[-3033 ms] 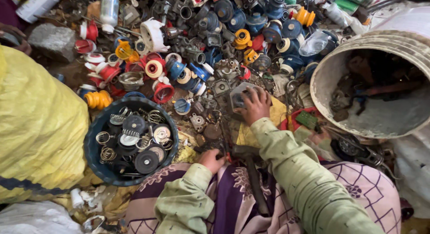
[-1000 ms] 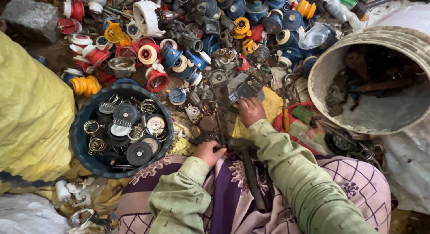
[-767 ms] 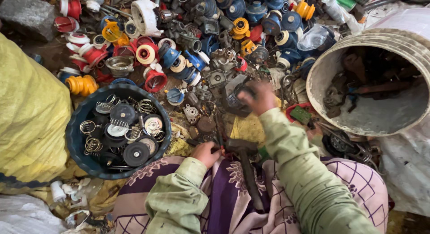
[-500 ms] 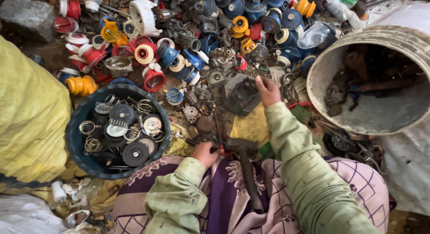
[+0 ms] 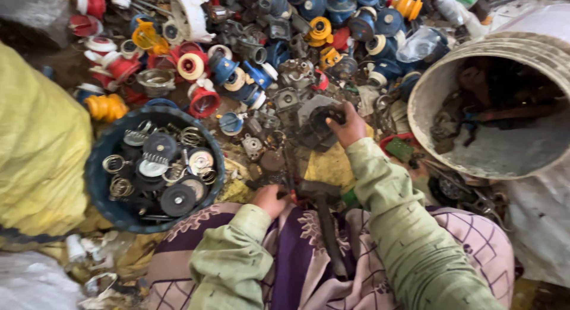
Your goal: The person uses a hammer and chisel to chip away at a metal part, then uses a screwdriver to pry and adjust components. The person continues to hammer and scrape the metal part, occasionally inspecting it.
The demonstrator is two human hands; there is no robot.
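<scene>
Scrap parts (image 5: 279, 61) packed ahead, blue basin (image 5: 104, 185) left, white bucket (image 5: 439, 84) right; lap-side gap only.

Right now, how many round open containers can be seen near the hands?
2. A blue tub of springs and discs lies beside the left hand; a pale bucket lies beyond the right hand. Others may be hidden.

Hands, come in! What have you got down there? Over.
Right hand gripping grey metal part on the heap. Left hand on hammer in lap. Blue bucket of springs alongside, nothing blocking.
</scene>
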